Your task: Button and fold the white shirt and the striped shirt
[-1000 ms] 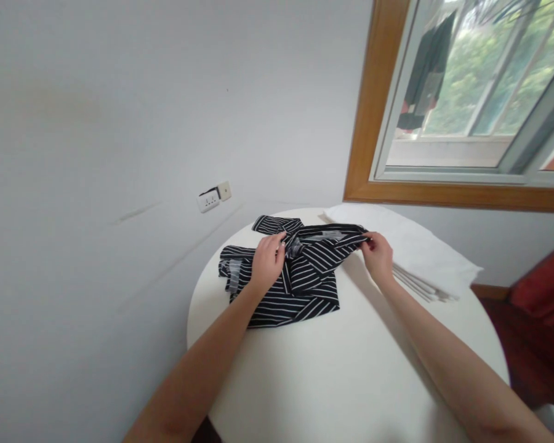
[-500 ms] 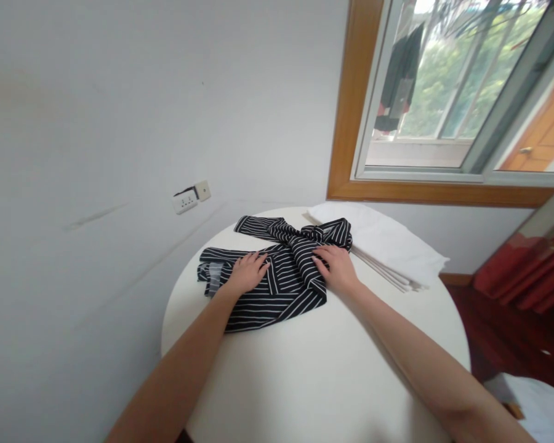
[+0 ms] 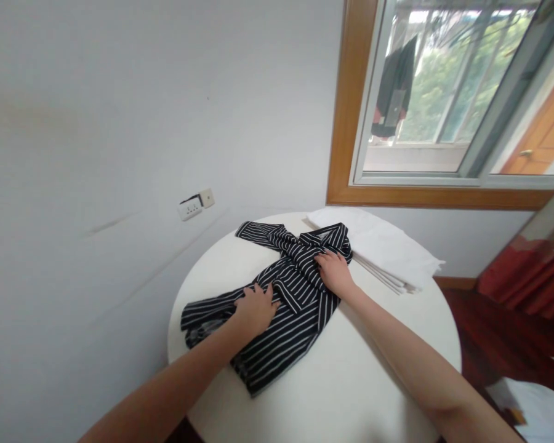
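Observation:
A black shirt with white stripes [image 3: 286, 332] lies rumpled across the round white table [image 3: 351, 381]. One sleeve [image 3: 258, 232] stretches out at the far left, and the collar end points toward the window. My left hand [image 3: 257, 311] rests on the shirt's middle, its fingers spread over the cloth beside a folded striped band. On the upper part near the collar lies my right hand [image 3: 335, 274], palm down, fingers stretched out. Some cloth beneath both palms is hidden.
A stack of folded white cloth [image 3: 388, 246] sits at the table's back right. Behind the table are a white wall with a socket [image 3: 190, 208] and a wood-framed window [image 3: 337, 154]. A white object [image 3: 535, 406] stands low at the right, near a red curtain [image 3: 521, 274].
The shirt's lower part has swung toward me and spread longer down the table. My left hand has moved nearer and slightly right; my right hand has shifted only a little.

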Available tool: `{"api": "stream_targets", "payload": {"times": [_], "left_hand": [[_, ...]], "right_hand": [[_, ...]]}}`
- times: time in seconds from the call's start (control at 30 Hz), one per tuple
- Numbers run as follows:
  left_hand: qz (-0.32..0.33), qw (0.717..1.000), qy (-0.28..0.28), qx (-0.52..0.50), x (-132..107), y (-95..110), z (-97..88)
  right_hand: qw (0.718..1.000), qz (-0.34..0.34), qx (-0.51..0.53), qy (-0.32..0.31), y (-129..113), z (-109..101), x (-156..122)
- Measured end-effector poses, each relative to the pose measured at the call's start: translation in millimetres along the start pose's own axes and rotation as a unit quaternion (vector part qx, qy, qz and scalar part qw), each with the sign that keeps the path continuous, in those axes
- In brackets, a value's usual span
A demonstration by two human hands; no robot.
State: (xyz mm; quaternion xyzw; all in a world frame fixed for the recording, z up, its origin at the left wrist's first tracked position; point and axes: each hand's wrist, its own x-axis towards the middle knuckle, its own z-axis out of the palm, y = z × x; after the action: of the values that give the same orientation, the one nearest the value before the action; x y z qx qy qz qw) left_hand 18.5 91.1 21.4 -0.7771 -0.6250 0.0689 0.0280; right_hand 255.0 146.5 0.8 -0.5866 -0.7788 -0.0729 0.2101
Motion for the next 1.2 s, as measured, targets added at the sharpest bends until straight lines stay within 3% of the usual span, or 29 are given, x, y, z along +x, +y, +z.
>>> {"api": "stream_targets", "payload": {"times": [0.1, 0.17, 0.33, 0.43, 0.47, 0.53, 0.6, 0.67, 0.77, 0.87, 0.93, 1.03, 1.2], "left_hand": [[0.075, 0.997, 0.009, 0.011, -39, 19, -4.6], [0.114, 0.993, 0.013, 0.013, -64, 33, -1.7], [0.196, 0.980, 0.009, 0.042, -119, 62, 14.8], [0.257, 0.966, -0.029, 0.023, -128, 63, 3.6], [0.266, 0.963, -0.035, 0.012, -122, 60, -5.7], [0.262, 0.965, 0.014, -0.009, -95, 48, -28.8], [0.182, 0.980, 0.081, 0.006, -51, 31, -48.4], [0.118, 0.986, 0.121, -0.003, -3, 11, -54.4], [0.073, 0.975, 0.202, -0.056, 56, -15, -32.7], [0.066, 0.974, 0.178, -0.123, 88, -36, 5.0], [0.076, 0.974, 0.161, -0.138, 98, -47, 24.0], [0.061, 0.980, 0.124, -0.146, 103, -63, 36.2], [-0.104, 0.983, 0.102, -0.111, 102, -88, 39.0]], "right_hand": [[0.998, -0.036, 0.025, 0.043, -11, -11, -2], [0.995, -0.085, 0.041, 0.037, -26, -20, -6], [0.985, -0.155, 0.023, -0.071, -62, -27, -27], [0.980, -0.167, 0.031, -0.108, -69, -20, -43], [0.977, -0.175, 0.040, -0.115, -69, -17, -49], [0.971, -0.196, 0.061, -0.125, -68, -14, -60], [0.967, -0.203, 0.085, -0.127, -69, -13, -69], [0.968, -0.190, 0.110, -0.120, -72, -16, -77], [0.966, -0.169, 0.154, -0.117, -77, -22, -78], [0.959, -0.172, 0.201, -0.104, -72, -31, -68], [0.962, -0.163, 0.206, -0.073, -59, -35, -59], [0.981, -0.106, 0.156, -0.047, -31, -36, -51], [0.991, -0.035, 0.088, -0.090, 2, -23, -51]]}}
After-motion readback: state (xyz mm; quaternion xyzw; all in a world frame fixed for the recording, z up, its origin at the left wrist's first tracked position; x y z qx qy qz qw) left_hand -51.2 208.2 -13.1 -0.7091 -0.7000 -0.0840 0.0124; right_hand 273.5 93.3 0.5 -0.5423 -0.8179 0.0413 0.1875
